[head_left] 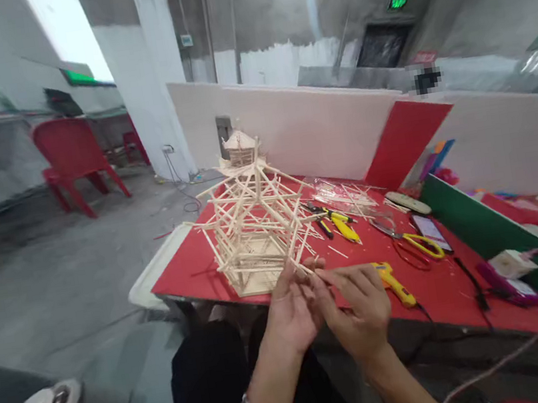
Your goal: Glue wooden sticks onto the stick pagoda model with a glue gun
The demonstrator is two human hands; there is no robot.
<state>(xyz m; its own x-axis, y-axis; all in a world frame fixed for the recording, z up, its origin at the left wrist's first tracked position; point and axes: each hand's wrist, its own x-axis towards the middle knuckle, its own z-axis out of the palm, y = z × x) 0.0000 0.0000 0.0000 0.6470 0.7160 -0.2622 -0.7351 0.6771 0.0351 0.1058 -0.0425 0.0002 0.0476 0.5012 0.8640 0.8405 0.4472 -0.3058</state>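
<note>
One probable glue gun (pixel 397 286) lies partly behind the right hand (pixel 358 306).

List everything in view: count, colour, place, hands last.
table: one, red, centre
stick frame: one, pale, table's left
roofed model: one, pale, behind frame
thin stick: one, pale, between hands
glue gun: one, yellow, beside right hand
scissors: one, yellow handle, table's right
phone: one, dark edge, beside scissors
board: one, green, table's right
partition: one, pale, behind table
seats: two, red, left background
lit sign: one, green, upper right
smaller items: uncounted, mixed colours, table's right
legs: two, black clothing, below
left hand: one, bare, near frame
right hand: one, bare, near left hand
</note>
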